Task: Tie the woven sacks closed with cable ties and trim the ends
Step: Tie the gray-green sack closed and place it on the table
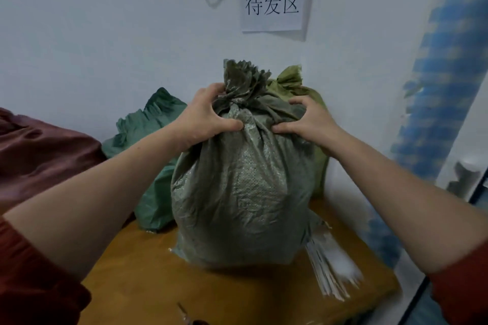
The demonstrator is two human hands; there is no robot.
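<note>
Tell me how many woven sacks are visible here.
3: a grey-green sack in front, gripped by left hand and right hand; a teal sack behind-left; an olive sack behind-right. Others may be hidden.

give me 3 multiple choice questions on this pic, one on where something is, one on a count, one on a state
1. Where do the white cable ties lie?
A. on the wall
B. on the table, right of the front sack
C. on top of a sack

2. How many sacks are in view?
A. one
B. five
C. three

3. What are the left hand and right hand doing?
A. both grip the front sack near its neck
B. both hang idle
C. one holds scissors

Answers:
1 B, the bundle lies on the wood by the sack's base.
2 C, a teal sack and an olive sack stand behind the front one.
3 A, fingers of both dig into the fabric.
</note>
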